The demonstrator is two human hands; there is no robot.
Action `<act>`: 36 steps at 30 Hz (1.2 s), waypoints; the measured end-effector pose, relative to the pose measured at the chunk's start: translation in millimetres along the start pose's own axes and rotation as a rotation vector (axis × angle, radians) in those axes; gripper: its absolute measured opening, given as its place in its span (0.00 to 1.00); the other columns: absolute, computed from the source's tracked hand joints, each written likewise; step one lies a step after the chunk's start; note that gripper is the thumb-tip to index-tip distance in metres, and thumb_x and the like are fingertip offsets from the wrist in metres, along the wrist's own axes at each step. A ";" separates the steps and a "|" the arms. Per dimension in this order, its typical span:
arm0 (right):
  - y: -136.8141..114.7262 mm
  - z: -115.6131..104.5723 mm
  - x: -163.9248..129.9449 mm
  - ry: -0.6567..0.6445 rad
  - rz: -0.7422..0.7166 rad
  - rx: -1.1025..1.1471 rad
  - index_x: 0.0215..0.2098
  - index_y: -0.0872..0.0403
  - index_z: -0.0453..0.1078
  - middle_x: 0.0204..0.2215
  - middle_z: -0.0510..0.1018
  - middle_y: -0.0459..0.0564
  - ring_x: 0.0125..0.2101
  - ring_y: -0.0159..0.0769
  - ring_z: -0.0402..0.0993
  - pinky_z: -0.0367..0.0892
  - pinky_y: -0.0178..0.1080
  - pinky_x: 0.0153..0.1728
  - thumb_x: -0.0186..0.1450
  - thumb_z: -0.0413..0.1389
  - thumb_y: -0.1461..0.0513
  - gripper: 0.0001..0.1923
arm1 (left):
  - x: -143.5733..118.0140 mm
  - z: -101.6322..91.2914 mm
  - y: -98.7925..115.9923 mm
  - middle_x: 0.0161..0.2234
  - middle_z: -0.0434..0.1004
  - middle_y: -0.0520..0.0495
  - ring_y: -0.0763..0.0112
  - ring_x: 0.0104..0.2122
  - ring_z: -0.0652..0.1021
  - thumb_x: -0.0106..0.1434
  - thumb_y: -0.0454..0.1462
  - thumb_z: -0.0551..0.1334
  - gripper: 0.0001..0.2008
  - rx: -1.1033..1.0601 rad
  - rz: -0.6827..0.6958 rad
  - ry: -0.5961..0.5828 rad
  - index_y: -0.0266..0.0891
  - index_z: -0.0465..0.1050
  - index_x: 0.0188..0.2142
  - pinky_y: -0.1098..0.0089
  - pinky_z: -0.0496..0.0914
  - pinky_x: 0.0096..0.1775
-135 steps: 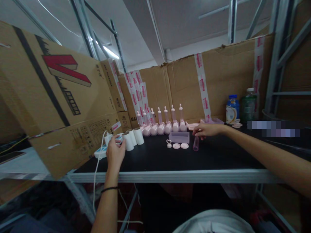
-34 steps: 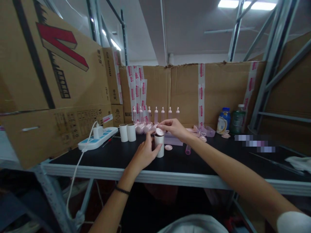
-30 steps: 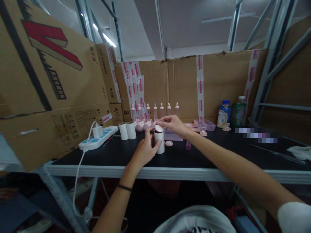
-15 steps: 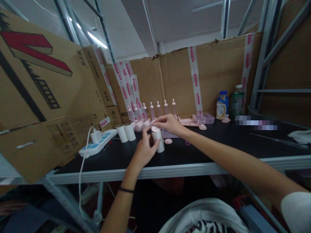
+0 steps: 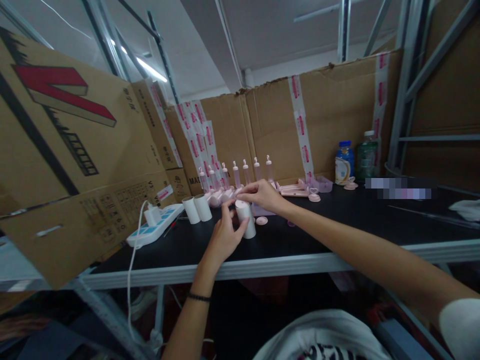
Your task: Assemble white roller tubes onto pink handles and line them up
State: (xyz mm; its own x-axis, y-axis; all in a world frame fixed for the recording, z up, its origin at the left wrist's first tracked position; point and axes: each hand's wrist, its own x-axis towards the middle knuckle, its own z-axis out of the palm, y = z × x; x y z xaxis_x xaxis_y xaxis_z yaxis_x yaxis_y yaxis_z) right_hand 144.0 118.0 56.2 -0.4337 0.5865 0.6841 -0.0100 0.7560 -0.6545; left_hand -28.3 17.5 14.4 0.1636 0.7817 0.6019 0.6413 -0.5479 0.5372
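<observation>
My left hand [image 5: 224, 236] grips a white cylinder [image 5: 247, 221] that stands upright on the black table [image 5: 337, 235]. My right hand [image 5: 261, 194] reaches over from the right and presses a pink round cap onto the cylinder's top; the cap is mostly hidden under my fingers. A second pink cap [image 5: 261, 220] lies on the table just right of the cylinder. Two more white cylinders [image 5: 198, 209] stand to the left.
A row of pink pump bottles [image 5: 240, 180] lines the cardboard back wall. A white and blue power strip [image 5: 155, 224] with a cable lies at left under a large carton [image 5: 67, 150]. Two drink bottles [image 5: 354, 162] and pink parts [image 5: 300, 189] sit at the back right.
My left hand fetched a white cylinder from the left and stood it mid-table. My right hand picked up a pink cap and lowered it onto the cylinder's top.
</observation>
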 end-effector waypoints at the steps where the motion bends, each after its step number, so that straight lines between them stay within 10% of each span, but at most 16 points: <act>1: -0.1 0.1 0.0 -0.001 -0.001 -0.001 0.39 0.58 0.84 0.34 0.86 0.52 0.35 0.40 0.81 0.71 0.36 0.38 0.62 0.64 0.56 0.14 | 0.2 0.3 -1.2 0.50 0.81 0.40 0.57 0.44 0.83 0.70 0.44 0.61 0.29 0.000 0.003 0.004 0.43 0.51 0.64 0.58 0.76 0.44; 36: -16.8 -1.7 -6.1 -0.002 -0.076 -0.181 0.39 0.57 0.85 0.33 0.87 0.50 0.33 0.38 0.81 0.68 0.34 0.34 0.65 0.63 0.60 0.10 | -0.2 1.1 -0.2 0.51 0.81 0.41 0.59 0.42 0.84 0.70 0.44 0.61 0.28 -0.005 0.011 0.012 0.44 0.53 0.64 0.62 0.76 0.42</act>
State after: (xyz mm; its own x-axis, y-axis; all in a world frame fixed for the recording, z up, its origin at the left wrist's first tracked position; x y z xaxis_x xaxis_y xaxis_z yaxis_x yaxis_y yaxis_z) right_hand 148.4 102.2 63.5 -0.4395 0.5254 0.7285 0.1198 0.8381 -0.5322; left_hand -27.7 17.8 13.5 0.1616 0.7721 0.6146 0.6355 -0.5579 0.5338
